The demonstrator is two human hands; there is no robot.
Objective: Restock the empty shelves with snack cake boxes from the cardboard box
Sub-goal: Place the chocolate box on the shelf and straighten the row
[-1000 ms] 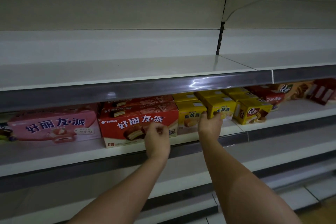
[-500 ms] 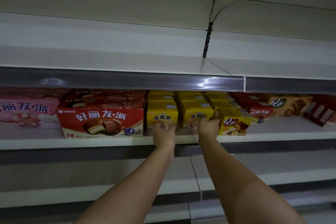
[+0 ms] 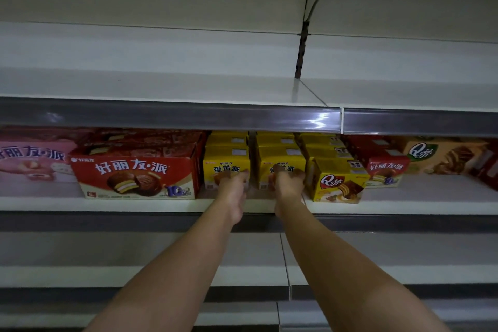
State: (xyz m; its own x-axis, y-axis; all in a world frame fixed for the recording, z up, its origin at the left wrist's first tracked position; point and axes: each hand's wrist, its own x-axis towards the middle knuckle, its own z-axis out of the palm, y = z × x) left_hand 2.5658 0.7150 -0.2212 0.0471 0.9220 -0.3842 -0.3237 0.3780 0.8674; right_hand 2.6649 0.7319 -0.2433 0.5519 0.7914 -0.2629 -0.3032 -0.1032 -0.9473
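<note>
Left hand (image 3: pixel 234 188) and right hand (image 3: pixel 287 186) press flat-fingered on yellow egg-yolk-pie boxes (image 3: pixel 225 167) near shelf (image 3: pixel 404 206) front edge; light, stiff cartons, likely best held by sides.

The stocked shelf (image 3: pixel 404 207) is taken as landmark. On it, one row of boxes is set along the front edge. At far left a wide box (image 3: pixel 29 167) is placed; just right of it, a large pie box (image 3: pixel 134 175), with more like it stacked behind. Right of that, two egg-pie boxes (image 3: pixel 225 162) (image 3: pixel 280 163) are lined side by side, further ones ranked behind each. The left hand (image 3: pixel 233 186) is laid against the first, the right hand (image 3: pixel 288 184) against the second. Next right, a Q-cake box (image 3: pixel 339 183) is set forward, then a small pie box (image 3: pixel 385 170) farther back. An upper shelf (image 3: pixel 161 89) is fixed above, lower shelves (image 3: pixel 134 277) below.
</note>
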